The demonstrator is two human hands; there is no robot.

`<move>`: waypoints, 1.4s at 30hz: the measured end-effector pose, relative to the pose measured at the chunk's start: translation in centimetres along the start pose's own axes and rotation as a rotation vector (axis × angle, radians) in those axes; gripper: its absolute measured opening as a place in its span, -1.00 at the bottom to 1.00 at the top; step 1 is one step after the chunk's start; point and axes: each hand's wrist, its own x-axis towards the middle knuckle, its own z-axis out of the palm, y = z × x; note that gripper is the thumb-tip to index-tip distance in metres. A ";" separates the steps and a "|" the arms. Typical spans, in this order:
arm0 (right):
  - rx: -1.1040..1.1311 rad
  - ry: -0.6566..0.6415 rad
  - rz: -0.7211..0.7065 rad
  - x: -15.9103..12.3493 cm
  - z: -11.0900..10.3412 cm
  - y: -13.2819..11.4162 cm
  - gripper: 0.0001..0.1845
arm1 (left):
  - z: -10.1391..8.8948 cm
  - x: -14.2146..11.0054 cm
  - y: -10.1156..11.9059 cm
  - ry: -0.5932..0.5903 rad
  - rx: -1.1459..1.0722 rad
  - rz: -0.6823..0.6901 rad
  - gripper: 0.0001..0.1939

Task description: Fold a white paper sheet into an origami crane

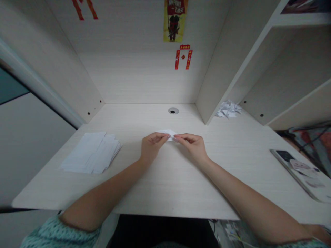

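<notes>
A small folded piece of white paper [169,133] lies on the pale wooden desk [165,182] near its middle. My left hand [151,146] pinches the paper's left side with curled fingers. My right hand [192,144] pinches its right side the same way. The two sets of fingertips almost meet over the paper, and most of it is hidden behind them.
A loose stack of white paper sheets [91,153] lies to the left. A heap of small folded white paper pieces [229,109] sits in the lower shelf at the right. A magazine [302,172] lies at the right edge. A cable hole [173,110] is at the back.
</notes>
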 end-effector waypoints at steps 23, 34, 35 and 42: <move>0.095 0.036 0.039 0.2 0.0 -0.3 -0.77 | 0.0 0.1 0.1 -0.013 -0.038 -0.017 -0.80; 0.117 0.057 0.091 0.2 0.0 -0.2 -0.77 | -0.1 0.1 0.1 -0.028 -0.035 -0.016 -0.80; 0.113 0.058 0.092 0.2 0.0 -0.1 -0.76 | -0.1 0.1 0.1 -0.029 -0.027 -0.014 -0.80; 0.123 0.047 0.088 0.5 -0.2 -0.2 -0.77 | -0.2 0.1 -0.1 -0.040 0.010 0.006 -0.80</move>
